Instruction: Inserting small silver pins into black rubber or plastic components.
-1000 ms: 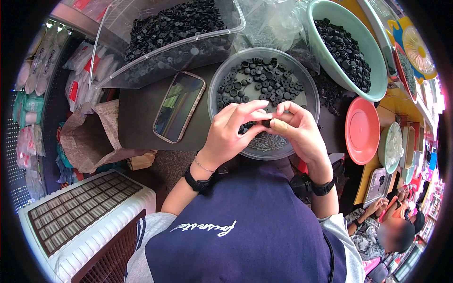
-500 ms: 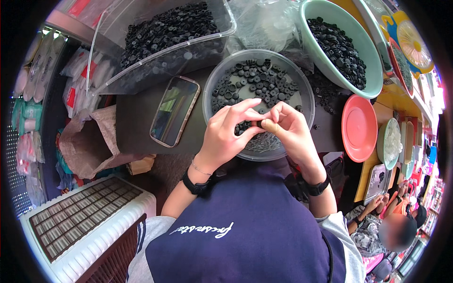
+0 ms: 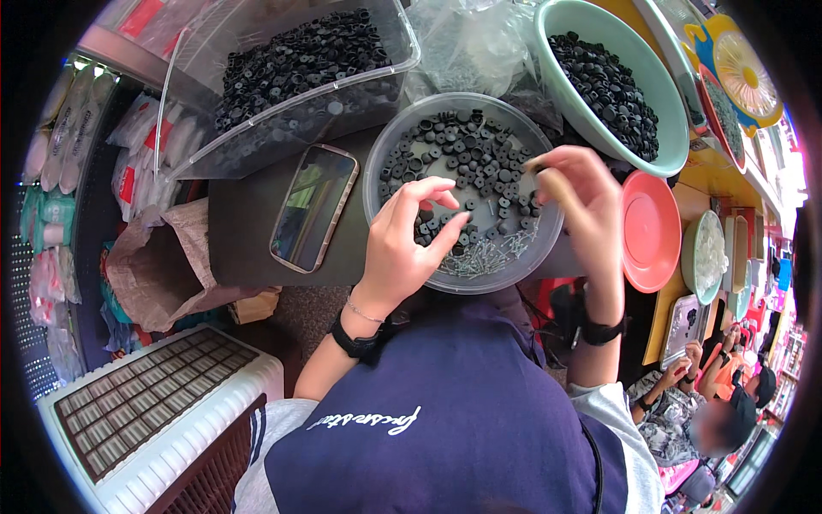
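A round clear plastic basin (image 3: pixel 374 163) holds many small black round parts (image 3: pixel 488 163), some with a centre hole. Thin silvery screws (image 3: pixel 479 259) lie heaped at its near side. Over the basin's left part, my left hand (image 3: pixel 402 231) curls with thumb and fingers apart, nothing visible between them. My right hand (image 3: pixel 586 210), blurred by motion, is above the right rim. Its thumb and forefinger come together around a small dark bit too smeared to name.
Left of the basin lies a phone (image 3: pixel 315 208). Behind stand a clear bin (image 3: pixel 291 128) and a green basin (image 3: pixel 672 141), both holding black parts. A red plate (image 3: pixel 651 231) sits at right. Beyond it are other people (image 3: pixel 685 411). A white slatted appliance (image 3: pixel 158 403) stands lower left.
My hands, together over the basin before, are now apart. The right hand has swung right and up to the rim; the left stays nearly in place, its fingers loosened.
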{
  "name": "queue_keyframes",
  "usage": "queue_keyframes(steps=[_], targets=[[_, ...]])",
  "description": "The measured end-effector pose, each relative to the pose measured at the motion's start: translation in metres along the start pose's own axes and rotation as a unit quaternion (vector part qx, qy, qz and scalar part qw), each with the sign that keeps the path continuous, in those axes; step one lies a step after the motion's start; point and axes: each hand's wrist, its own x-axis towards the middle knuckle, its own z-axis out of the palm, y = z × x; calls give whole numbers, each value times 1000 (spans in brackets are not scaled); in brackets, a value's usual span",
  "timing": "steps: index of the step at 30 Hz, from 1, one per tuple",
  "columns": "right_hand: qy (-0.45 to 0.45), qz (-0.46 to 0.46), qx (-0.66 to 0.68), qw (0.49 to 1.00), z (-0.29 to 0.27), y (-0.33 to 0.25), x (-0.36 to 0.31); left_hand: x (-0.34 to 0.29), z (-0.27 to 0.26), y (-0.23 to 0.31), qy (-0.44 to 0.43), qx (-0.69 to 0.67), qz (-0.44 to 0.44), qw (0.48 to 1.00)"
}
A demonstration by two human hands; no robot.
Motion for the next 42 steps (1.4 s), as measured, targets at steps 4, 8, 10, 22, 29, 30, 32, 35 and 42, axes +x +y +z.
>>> queue_keyframes(steps=[4,8,10,22,29,30,32,35,42], targets=[[163,-93,-182,965,-47,-6,19,3,0,0,-35,24,-23,999],[225,-94,-249,937,-78,-1,26,7,0,2,-96,69,-6,993],[224,-97,-236,941,-77,1,27,6,0,1,-134,95,1,986],[44,-190,-304,932,-18,-4,6,14,6,-6,-59,159,-71,983],[-104,-95,-268,953,8,7,-21,42,-18,-10,-53,179,-121,975],[-103,-96,-266,954,9,9,-22,45,-21,-11,-82,202,-132,967],[-112,-93,-252,957,11,13,-25,49,-21,-10,-109,251,-141,951],[-109,-99,-249,957,13,16,-28,47,-18,-19,-136,298,-107,939],[-120,-87,-230,962,17,20,-35,47,-10,-21,-114,295,-121,941]])
